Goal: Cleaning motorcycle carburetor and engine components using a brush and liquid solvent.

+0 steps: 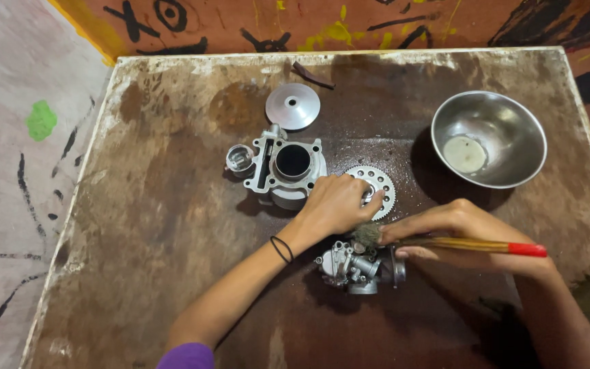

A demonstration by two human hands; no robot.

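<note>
Right hand [469, 229] grips brush [445, 242] — left hand [336, 203] on sprocket [379, 186].

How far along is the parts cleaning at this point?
Done: cannot tell; no part looks clearly cleaner than the rest. In hand: the left hand rests on the sprocket, and the right hand holds a brush with its bristles over the carburetor. Untouched: cylinder, piston, disc.
</note>
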